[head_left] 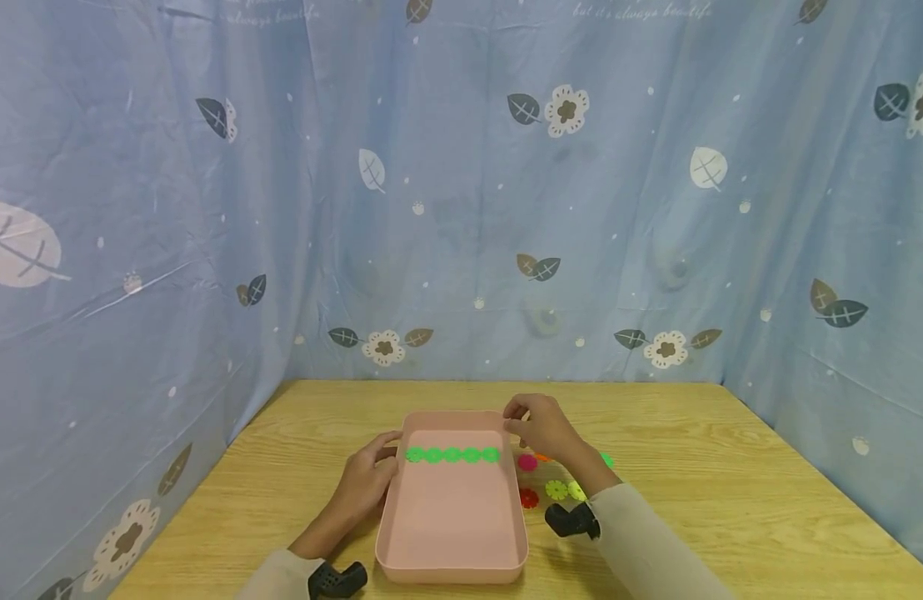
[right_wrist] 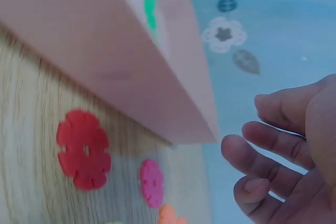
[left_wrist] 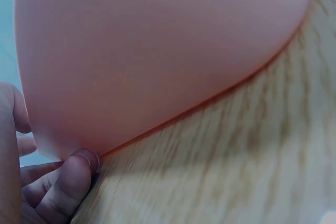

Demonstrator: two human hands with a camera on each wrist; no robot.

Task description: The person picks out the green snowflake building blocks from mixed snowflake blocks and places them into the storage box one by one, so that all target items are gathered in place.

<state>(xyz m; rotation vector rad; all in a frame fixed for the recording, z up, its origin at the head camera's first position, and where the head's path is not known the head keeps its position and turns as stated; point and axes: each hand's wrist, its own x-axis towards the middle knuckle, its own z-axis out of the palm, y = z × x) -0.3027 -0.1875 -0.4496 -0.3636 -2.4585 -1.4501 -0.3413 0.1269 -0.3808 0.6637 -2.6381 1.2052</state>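
A pink rectangular tray [head_left: 452,525] lies on the table, with a row of joined green flower-shaped discs [head_left: 452,455] spanning it near its far end. At the tray's left side, my left hand [head_left: 366,479] holds the wall; the left wrist view shows the thumb [left_wrist: 76,174] against the lower edge and other fingers at the far corner. My right hand [head_left: 546,429] hovers by the far right corner. In the right wrist view its loosely bent fingers [right_wrist: 252,156] stand apart from the tray wall [right_wrist: 126,72] and hold nothing.
Right of the tray lie loose plastic discs: red [head_left: 529,498], pink [head_left: 527,462], yellow-green [head_left: 556,490] and orange [right_wrist: 170,216]. A green one [head_left: 606,459] shows past the right forearm. A blue patterned curtain [head_left: 461,208] surrounds the wooden table [head_left: 701,500].
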